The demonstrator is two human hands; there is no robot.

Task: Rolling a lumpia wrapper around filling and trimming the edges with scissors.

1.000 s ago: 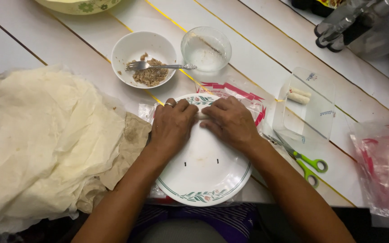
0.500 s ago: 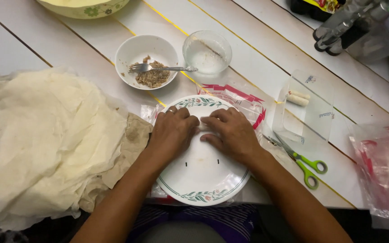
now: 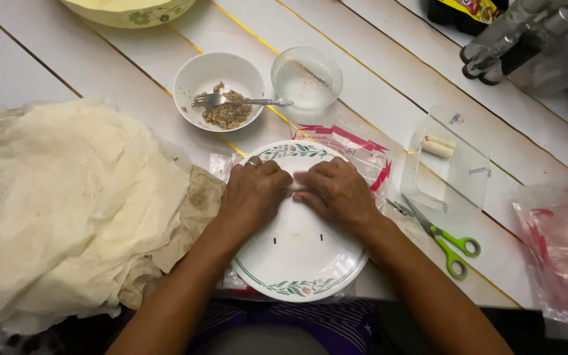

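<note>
My left hand [image 3: 252, 194] and my right hand [image 3: 336, 192] lie side by side on a white plate [image 3: 300, 263] with a green leaf border. The fingers of both are curled over a thin pale wrapper roll [image 3: 295, 191] between them; only a sliver of it shows. A ring sits on my left hand. Beyond the plate stands a white bowl [image 3: 195, 77] of brown minced filling [image 3: 228, 114] with a fork [image 3: 238, 100] resting in it. A clear glass bowl of water [image 3: 307, 75] stands beside it.
A big pile of pale thin wrappers [image 3: 67, 204] lies left on brown paper. Right of the plate, a clear plastic container [image 3: 451, 171] holds two finished rolls [image 3: 439, 145]. Green-handled scissors [image 3: 448, 243] lie near it. Red-and-clear plastic bags [image 3: 560, 250] sit far right; bottles [image 3: 514, 33] at top right.
Both hands have slid a little toward me across the plate, still pressed together over the roll. The view has shifted slightly.
</note>
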